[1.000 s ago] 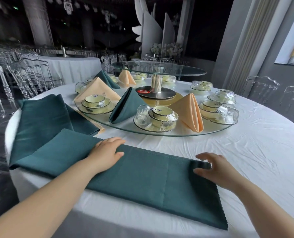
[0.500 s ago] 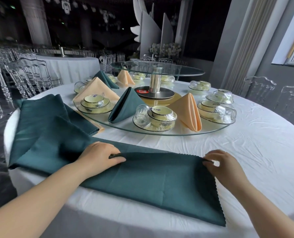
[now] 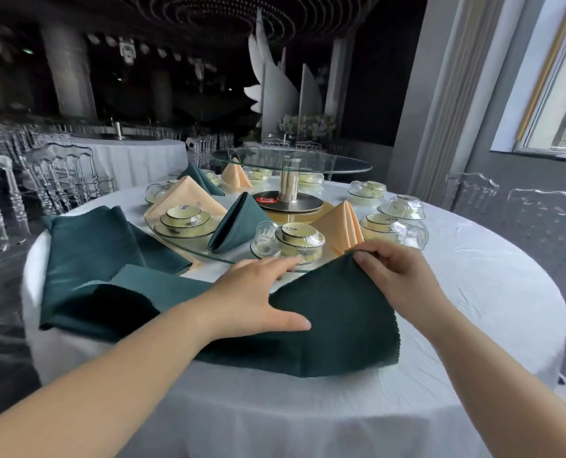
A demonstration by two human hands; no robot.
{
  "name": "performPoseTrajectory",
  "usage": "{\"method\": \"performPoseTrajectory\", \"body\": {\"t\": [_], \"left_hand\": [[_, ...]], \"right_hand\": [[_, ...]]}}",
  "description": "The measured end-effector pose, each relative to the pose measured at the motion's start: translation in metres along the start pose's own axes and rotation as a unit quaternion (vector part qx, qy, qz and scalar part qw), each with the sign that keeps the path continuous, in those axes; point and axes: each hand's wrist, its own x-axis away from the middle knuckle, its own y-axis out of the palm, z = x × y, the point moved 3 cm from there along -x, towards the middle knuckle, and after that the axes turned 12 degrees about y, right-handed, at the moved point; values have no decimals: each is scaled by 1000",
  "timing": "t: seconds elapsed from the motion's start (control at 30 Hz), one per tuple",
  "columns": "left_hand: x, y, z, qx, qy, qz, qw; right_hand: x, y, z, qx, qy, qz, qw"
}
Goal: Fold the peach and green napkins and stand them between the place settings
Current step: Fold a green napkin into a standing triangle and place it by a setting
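A dark green napkin (image 3: 334,328) lies folded lengthwise on the white tablecloth (image 3: 456,325) in front of me. My right hand (image 3: 397,276) pinches its right corner and holds it lifted toward the middle. My left hand (image 3: 258,292) presses flat on the napkin's centre, fingers straight. On the glass turntable (image 3: 182,241) folded napkins stand between place settings: a green one (image 3: 235,223), a peach one (image 3: 344,223), another peach one (image 3: 186,196), and more at the back.
A stack of flat green napkins (image 3: 90,246) lies at the left of the table. Bowls on saucers (image 3: 300,239) and upturned glass bowls (image 3: 404,209) sit on the turntable. A raised glass tier (image 3: 291,161) stands in the centre. Clear chairs (image 3: 539,223) surround the table.
My right hand has lifted the napkin's right corner up and inward toward the centre. My left hand has shifted right to the napkin's middle and lies flat. The camera tilted up.
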Motion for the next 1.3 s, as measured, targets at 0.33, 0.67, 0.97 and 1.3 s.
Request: {"method": "performPoseTrajectory", "body": {"t": [0.33,0.67,0.97,1.3], "left_hand": [[-10,-17,31,148,51,278,948],[6,-103,63,87,131,404,901],[30,-176,77,-50,137,506,850],[27,-211,99,-63,185,533,823]], "right_hand": [[27,8,-13,-163,9,-122,979],[46,-7,13,82,89,-61,991],[84,-81,-104,-23,113,-93,989],[70,-112,-121,-90,88,-180,976]]}}
